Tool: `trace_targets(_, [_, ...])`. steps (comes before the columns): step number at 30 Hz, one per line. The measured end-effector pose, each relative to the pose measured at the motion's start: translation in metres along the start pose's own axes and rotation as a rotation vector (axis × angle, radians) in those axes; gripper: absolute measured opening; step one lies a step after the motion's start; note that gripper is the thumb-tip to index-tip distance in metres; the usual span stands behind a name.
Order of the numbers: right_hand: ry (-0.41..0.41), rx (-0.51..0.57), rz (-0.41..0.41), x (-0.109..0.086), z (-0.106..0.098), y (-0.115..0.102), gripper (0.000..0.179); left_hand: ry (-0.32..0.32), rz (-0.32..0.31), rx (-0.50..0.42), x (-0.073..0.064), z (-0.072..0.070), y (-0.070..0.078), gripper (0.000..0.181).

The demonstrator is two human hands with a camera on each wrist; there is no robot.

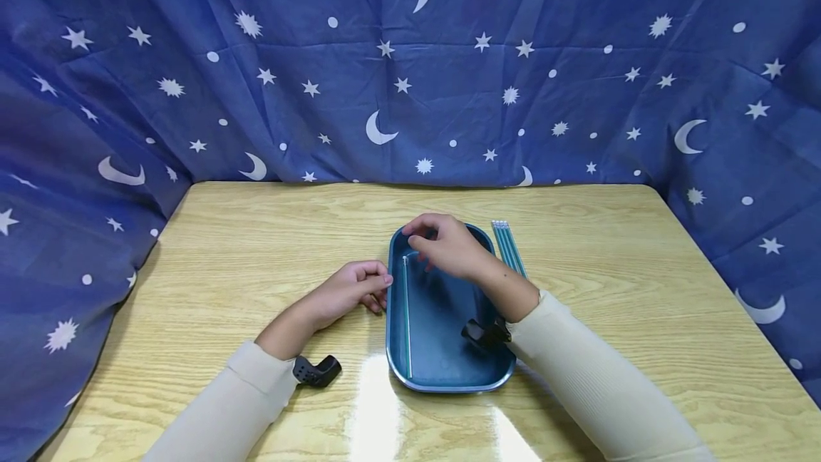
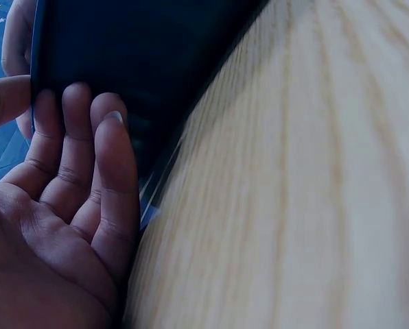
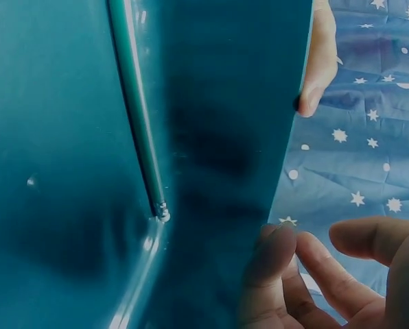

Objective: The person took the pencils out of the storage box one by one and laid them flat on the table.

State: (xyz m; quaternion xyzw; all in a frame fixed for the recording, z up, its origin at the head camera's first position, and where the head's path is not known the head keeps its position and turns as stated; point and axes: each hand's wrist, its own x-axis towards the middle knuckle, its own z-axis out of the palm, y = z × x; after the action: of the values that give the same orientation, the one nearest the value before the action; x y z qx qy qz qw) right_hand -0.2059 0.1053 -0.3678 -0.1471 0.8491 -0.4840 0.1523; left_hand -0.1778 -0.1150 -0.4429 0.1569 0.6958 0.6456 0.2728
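Note:
A dark blue-green tray (image 1: pixel 442 348) lies lengthwise on the table. Inside, along its left wall, lies one green pencil (image 1: pixel 407 319) with its metal-ringed end at the far side; the same pencil (image 3: pixel 139 103) shows closely in the right wrist view. My left hand (image 1: pixel 355 287) holds the tray's left side, thumb at the rim and fingers (image 2: pixel 112 157) against the outer wall. Over the tray's far left corner is my right hand (image 1: pixel 452 244), fingers loosely bent with nothing between them; its fingertips (image 3: pixel 270 257) overlap the rim in the right wrist view.
Several green pencils (image 1: pixel 509 244) lie side by side just right of the tray, partly hidden by my right forearm. Under everything is a wood-grain table (image 1: pixel 269 241). A blue curtain (image 1: pixel 449 77) with moons and stars hangs along its back and sides.

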Motion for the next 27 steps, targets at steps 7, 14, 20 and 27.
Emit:
trace_targets(7, [-0.012, -0.016, -0.009, 0.004, 0.000, 0.005, 0.025, -0.005, 0.005, -0.003, 0.001, 0.000, 0.000, 0.018])
trace_targets(14, [-0.066, -0.077, 0.011, 0.008, 0.004, 0.010, 0.024, 0.000, -0.002, -0.008, 0.000, 0.001, 0.002, 0.018])
trace_targets(20, [-0.096, -0.078, 0.044, 0.009, 0.007, 0.012, 0.023, 0.000, -0.010, -0.011, 0.000, 0.001, 0.002, 0.017])
trace_targets(27, [-0.140, -0.108, 0.050, 0.011, 0.010, 0.019, 0.022, -0.001, -0.013, -0.006, 0.001, 0.001, 0.002, 0.017])
